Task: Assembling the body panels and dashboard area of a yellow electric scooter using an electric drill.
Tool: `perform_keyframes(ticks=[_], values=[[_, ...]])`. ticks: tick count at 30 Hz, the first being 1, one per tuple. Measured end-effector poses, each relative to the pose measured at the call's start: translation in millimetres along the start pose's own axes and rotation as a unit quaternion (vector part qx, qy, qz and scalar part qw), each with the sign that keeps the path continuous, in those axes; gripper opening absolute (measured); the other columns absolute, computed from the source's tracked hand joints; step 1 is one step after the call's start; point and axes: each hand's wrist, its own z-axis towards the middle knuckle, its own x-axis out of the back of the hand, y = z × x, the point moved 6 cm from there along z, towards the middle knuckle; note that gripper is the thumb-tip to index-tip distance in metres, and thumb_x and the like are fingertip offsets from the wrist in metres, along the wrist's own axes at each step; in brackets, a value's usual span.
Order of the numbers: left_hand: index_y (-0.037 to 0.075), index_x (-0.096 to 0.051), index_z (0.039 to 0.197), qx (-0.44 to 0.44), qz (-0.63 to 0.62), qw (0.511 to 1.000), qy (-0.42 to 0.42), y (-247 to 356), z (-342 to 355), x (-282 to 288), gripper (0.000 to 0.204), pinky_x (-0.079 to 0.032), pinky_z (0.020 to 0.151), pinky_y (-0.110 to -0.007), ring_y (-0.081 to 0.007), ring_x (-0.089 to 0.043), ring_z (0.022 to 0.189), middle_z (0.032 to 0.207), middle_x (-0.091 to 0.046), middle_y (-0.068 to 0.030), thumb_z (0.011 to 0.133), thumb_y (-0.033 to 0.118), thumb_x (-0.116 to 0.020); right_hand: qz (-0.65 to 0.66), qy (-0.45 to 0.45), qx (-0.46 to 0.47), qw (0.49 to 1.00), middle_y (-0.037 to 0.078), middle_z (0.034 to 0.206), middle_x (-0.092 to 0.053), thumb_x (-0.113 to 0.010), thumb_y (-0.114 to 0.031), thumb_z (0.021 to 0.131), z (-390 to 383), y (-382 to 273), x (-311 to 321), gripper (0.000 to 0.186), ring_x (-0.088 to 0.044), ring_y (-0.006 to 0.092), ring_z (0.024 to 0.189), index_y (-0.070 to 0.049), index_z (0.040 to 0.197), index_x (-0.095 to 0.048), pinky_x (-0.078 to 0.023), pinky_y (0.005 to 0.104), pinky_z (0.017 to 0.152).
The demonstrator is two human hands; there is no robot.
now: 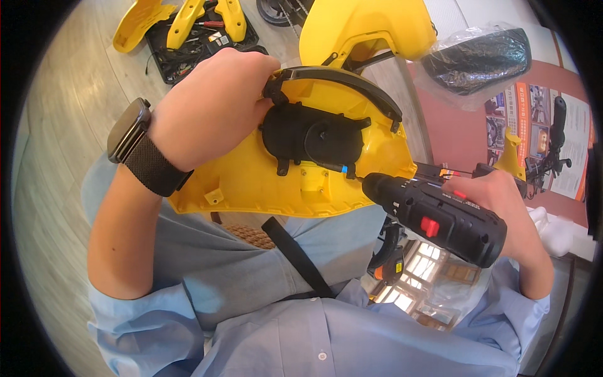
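A curved yellow plastic panel (232, 183) rests over my lap with its inner side up. It carries a black housing (301, 138) with a short cable and a blue connector, and a long curved black strip (348, 88) along its upper edge. My left hand (207, 103) is closed on the panel's upper left edge by the strip's end; its fingertips are partly hidden. My right hand (493, 204) grips a black cordless drill (440, 223) with red switches, held nearly horizontal. The drill's bit points at the housing's lower right tab; whether it touches cannot be told.
An open black tool case (160, 50) with yellow parts (129, 25) lies upper left. A larger yellow shell (342, 28) and a bagged black cushion (474, 60) are beyond the panel. Printed sheets, a black bar assembly (553, 151) and white wrapping (553, 235) are at right.
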Motion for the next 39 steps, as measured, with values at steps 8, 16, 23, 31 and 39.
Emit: perform_keyframes(ticks=[8,16,23,31,39], values=[[-0.004,-0.061,0.11,-0.011,0.006,1.0,0.016,0,1,1,0.031,-0.053,0.076,-0.039,-0.039,-0.064,0.087,0.089,-0.065,-0.0237,0.081,0.004,-0.068,0.016,0.004,-0.014,1.0,0.016,0.056,-0.052,-0.072,-0.032,0.061,1,7,-1,0.03,-0.056,0.0377,0.055,-0.008,0.076,-0.062,-0.043,0.0381,0.052],[-0.003,-0.061,0.111,-0.004,0.004,1.0,0.006,0,2,-2,0.032,-0.053,0.076,-0.04,-0.0395,-0.063,0.086,0.089,-0.065,-0.0237,0.081,0.005,-0.068,0.042,0.017,-0.015,0.999,0.016,0.056,-0.051,-0.072,-0.033,0.061,-1,4,-2,0.031,-0.056,0.0377,0.055,-0.007,0.075,-0.062,-0.043,0.038,0.052],[-0.002,-0.061,0.114,-0.004,0.01,1.0,0.019,2,0,0,0.035,-0.051,0.08,-0.041,-0.0389,-0.061,0.092,0.094,-0.065,-0.023,0.082,0.008,-0.068,0.068,0.011,-0.019,0.997,0.016,0.058,-0.053,-0.072,-0.032,0.06,-3,9,-3,0.031,-0.056,0.0379,0.057,-0.007,0.077,-0.063,-0.043,0.0382,0.052],[-0.002,-0.063,0.109,0.016,-0.013,1.0,-0.002,4,7,2,0.03,-0.052,0.079,-0.041,-0.0381,-0.063,0.089,0.092,-0.066,-0.0221,0.081,0.007,-0.067,0.072,0.03,-0.007,0.997,0.014,0.06,-0.056,-0.073,-0.03,0.06,-11,13,-6,0.031,-0.058,0.0375,0.058,-0.009,0.081,-0.065,-0.046,0.0376,0.054],[-0.002,-0.062,0.108,-0.014,-0.014,0.999,0.035,7,8,6,0.029,-0.053,0.073,-0.039,-0.0394,-0.063,0.083,0.085,-0.065,-0.0236,0.081,0.006,-0.068,0.149,0.034,-0.004,0.988,0.012,0.066,-0.062,-0.075,-0.027,0.06,-17,28,-14,0.034,-0.06,0.0342,0.059,-0.009,0.087,-0.066,-0.047,0.0346,0.056]])
